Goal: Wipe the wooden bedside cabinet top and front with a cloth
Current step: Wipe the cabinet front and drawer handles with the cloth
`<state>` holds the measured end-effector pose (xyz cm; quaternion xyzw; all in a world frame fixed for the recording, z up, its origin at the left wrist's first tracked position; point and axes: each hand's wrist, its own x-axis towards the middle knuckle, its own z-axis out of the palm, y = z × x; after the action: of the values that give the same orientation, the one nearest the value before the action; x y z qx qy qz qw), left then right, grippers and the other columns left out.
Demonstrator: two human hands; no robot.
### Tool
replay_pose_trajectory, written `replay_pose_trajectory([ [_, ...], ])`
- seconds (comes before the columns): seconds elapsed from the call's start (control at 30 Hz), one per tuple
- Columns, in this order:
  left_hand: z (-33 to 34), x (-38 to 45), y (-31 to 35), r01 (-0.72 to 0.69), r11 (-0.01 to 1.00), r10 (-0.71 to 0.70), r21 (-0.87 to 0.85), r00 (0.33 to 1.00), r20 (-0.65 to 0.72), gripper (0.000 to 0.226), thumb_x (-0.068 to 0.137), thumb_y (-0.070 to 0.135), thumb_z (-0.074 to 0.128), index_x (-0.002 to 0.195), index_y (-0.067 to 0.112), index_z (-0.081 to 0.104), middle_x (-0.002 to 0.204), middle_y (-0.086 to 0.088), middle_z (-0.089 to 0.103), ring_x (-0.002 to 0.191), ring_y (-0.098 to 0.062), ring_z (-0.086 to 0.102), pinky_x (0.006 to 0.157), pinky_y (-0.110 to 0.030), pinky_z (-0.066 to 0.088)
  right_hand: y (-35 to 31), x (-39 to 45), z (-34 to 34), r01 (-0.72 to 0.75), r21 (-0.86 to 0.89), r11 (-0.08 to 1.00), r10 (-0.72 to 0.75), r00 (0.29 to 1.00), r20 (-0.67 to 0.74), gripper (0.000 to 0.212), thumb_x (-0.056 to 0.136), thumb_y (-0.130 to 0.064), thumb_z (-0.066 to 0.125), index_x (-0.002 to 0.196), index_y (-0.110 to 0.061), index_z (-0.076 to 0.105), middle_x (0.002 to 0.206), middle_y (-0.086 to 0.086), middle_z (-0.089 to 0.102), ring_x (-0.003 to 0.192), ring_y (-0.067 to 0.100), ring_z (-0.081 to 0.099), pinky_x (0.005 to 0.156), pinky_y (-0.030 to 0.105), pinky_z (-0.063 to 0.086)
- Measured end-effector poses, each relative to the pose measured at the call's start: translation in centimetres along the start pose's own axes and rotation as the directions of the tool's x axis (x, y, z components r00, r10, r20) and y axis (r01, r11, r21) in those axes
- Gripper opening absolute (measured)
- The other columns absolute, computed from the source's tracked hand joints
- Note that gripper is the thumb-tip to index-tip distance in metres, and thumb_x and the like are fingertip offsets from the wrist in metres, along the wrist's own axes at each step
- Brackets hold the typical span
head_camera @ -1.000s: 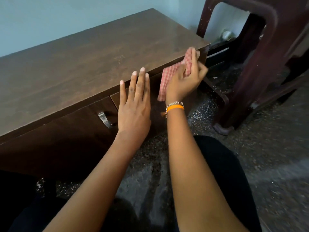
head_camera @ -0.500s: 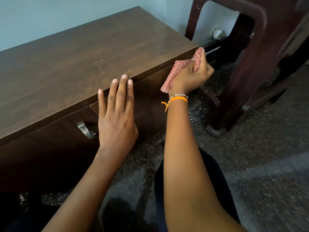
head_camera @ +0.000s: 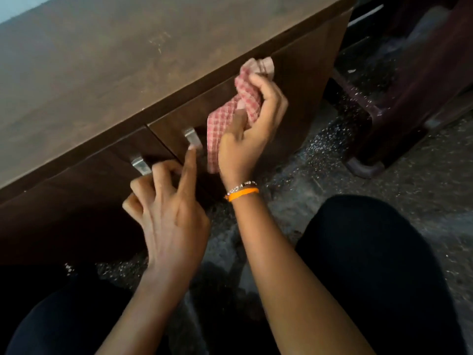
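The dark wooden bedside cabinet (head_camera: 107,73) fills the upper left, its top slanting down to a front with two doors. My right hand (head_camera: 252,129) is shut on a bunched red-and-white checked cloth (head_camera: 240,103), held against the right door just under the top edge. My left hand (head_camera: 166,203) is in front of the doors with fingers bent and apart, holding nothing. Its forefinger points up and touches the right metal handle (head_camera: 192,139). The left metal handle (head_camera: 139,165) sits just above its knuckles.
A dark maroon plastic chair (head_camera: 409,98) stands close to the cabinet's right end, its foot on the speckled stone floor (head_camera: 422,180). My knees in black clothing (head_camera: 371,252) are low in view, close to the cabinet front.
The view has moved closer and tilted down. My right hand brought the cloth from the cabinet's right corner leftward onto the right door. My left hand dropped from flat to curled, by the handles.
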<state>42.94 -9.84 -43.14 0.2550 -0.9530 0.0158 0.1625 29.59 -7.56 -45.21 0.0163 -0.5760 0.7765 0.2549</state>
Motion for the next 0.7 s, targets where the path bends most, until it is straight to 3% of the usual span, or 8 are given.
replay_pose_trajectory([
  [0.03,0.0,0.0,-0.8,0.010,1.000,-0.010,0.011,1.000,0.004,0.080,0.064,0.004,0.048,0.139,0.027,0.037,0.113,-0.008,0.040,0.090,-0.028,0.026,0.070,-0.040,0.020,0.6,-1.5,0.0,0.083,-0.065,0.994,-0.078,0.994,0.080,0.044,0.066,0.011,0.046,0.108,0.008,0.059,0.115,0.023,0.055,0.113,0.029,0.053,0.098,0.046,0.043],
  [0.13,0.3,0.8,-1.2,0.023,1.000,-0.023,-0.005,0.999,0.031,0.079,0.064,0.003,0.044,0.139,0.028,0.038,0.112,-0.011,0.046,0.089,-0.027,0.025,0.069,-0.040,0.020,2.0,-3.9,-1.3,0.250,-0.166,0.954,-0.203,0.946,0.253,0.031,0.082,-0.002,0.044,0.104,0.002,0.066,0.114,0.020,0.060,0.111,0.023,0.054,0.094,0.043,0.043],
  [0.2,1.5,0.6,-1.8,0.018,1.000,-0.017,-0.019,0.998,0.067,0.076,0.068,0.002,0.044,0.140,0.027,0.036,0.112,-0.009,0.043,0.089,-0.027,0.025,0.068,-0.040,0.020,3.5,-4.7,-1.8,0.287,-0.208,0.935,-0.211,0.922,0.325,0.030,0.089,-0.012,0.042,0.099,-0.002,0.069,0.111,0.017,0.062,0.108,0.024,0.057,0.092,0.045,0.043],
  [0.3,2.6,0.3,-2.2,0.008,1.000,-0.006,-0.024,0.997,0.074,0.073,0.074,0.000,0.050,0.140,0.027,0.036,0.111,-0.011,0.046,0.088,-0.026,0.024,0.067,-0.040,0.021,5.7,-6.6,-3.1,0.279,-0.281,0.918,-0.161,0.912,0.378,0.023,0.089,-0.009,0.049,0.097,-0.004,0.070,0.113,0.009,0.060,0.110,0.022,0.057,0.091,0.047,0.044],
  [0.4,2.7,0.4,-2.3,0.008,0.999,-0.005,-0.040,0.996,0.090,0.077,0.070,-0.003,0.053,0.140,0.026,0.037,0.109,-0.011,0.048,0.088,-0.025,0.024,0.067,-0.039,0.021,6.2,-7.2,-3.8,0.221,-0.258,0.941,-0.110,0.917,0.385,0.030,0.092,-0.008,0.042,0.103,-0.004,0.069,0.116,0.004,0.055,0.112,0.016,0.052,0.088,0.049,0.049],
  [0.57,2.6,0.2,-2.0,-0.021,0.996,0.027,-0.084,0.997,0.076,0.071,0.074,0.000,0.051,0.140,0.021,0.037,0.110,-0.010,0.048,0.088,-0.024,0.024,0.067,-0.036,0.019,3.6,-5.7,-2.2,0.332,-0.165,0.929,-0.246,0.885,0.395,0.030,0.090,-0.007,0.042,0.104,-0.002,0.068,0.115,-0.011,0.048,0.108,0.021,0.059,0.087,0.052,0.049],
  [0.63,2.5,0.2,-2.0,-0.030,0.995,0.037,-0.097,0.997,0.072,0.071,0.074,-0.001,0.050,0.140,0.020,0.037,0.111,-0.010,0.048,0.090,-0.024,0.024,0.068,-0.036,0.019,3.9,-5.8,-2.3,0.342,-0.172,0.924,-0.251,0.880,0.403,0.029,0.089,-0.007,0.043,0.101,0.000,0.069,0.113,-0.010,0.048,0.107,0.023,0.059,0.089,0.046,0.050],
  [0.7,2.3,0.1,-2.2,-0.023,0.994,0.031,-0.104,0.997,0.071,0.074,0.071,-0.005,0.048,0.140,0.019,0.037,0.111,-0.009,0.047,0.090,-0.023,0.023,0.068,-0.035,0.017,5.6,-6.5,-3.6,0.276,-0.230,0.933,-0.156,0.889,0.432,0.027,0.086,0.002,0.045,0.097,0.001,0.069,0.109,-0.007,0.050,0.107,0.028,0.058,0.093,0.029,0.049],
])
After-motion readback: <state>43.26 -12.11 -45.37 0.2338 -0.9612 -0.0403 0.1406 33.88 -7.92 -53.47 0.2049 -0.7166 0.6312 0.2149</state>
